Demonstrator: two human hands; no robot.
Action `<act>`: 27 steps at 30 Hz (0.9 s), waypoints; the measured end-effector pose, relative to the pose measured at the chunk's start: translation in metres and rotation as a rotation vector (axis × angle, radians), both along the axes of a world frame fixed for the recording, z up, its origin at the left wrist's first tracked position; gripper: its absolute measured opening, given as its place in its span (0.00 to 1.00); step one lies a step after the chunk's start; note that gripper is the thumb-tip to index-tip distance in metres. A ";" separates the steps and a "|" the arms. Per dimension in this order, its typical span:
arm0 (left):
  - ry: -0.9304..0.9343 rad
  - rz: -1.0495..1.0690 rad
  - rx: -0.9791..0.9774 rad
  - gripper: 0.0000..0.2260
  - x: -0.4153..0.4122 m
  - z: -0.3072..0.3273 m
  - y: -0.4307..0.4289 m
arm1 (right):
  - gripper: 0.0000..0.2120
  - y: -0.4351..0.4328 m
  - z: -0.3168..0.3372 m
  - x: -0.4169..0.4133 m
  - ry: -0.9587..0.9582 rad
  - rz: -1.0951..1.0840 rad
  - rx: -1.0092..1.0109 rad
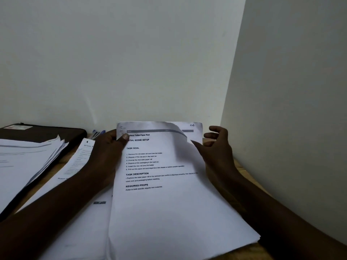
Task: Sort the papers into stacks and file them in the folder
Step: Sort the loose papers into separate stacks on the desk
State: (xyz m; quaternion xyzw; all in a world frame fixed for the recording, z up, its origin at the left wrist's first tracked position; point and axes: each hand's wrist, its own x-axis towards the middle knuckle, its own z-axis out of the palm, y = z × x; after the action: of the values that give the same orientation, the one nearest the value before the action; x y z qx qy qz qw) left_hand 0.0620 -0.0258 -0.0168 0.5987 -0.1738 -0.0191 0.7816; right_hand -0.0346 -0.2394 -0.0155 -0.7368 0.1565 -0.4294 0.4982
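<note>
Wooden desk (244,167): left hand (107,149) pinches top-left corner of white printed paper stack (169,207) right of dark brown folder (43,133), right hand (217,147) loosely spread, thumb touching curled top sheet (165,128); likely mid-sort, next needs single-sheet separation.

The back wall (131,62) stands close behind the held papers (169,203). The side wall (291,91) closes the right, and only a narrow strip of bare table (242,166) stays free beside the right hand (216,147). On the left, the dark folder (47,133), the paper stack (28,156) on it and loose sheets (78,162) cover the surface, but above them the air is open.
</note>
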 end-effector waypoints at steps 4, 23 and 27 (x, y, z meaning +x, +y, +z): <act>-0.002 -0.001 0.004 0.10 0.001 -0.001 0.001 | 0.16 0.002 0.004 -0.003 -0.075 -0.032 0.020; 0.015 0.017 0.011 0.11 0.000 0.003 0.001 | 0.08 0.000 0.001 0.000 -0.220 -0.118 -0.134; 0.008 0.021 0.008 0.11 0.001 0.003 0.003 | 0.11 0.005 0.007 -0.004 -0.277 -0.082 -0.265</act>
State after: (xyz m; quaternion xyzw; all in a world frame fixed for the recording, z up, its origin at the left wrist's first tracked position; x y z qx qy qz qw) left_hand 0.0625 -0.0230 -0.0142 0.6034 -0.1642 -0.0141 0.7802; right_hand -0.0384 -0.2344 -0.0084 -0.7230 0.0586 -0.5635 0.3955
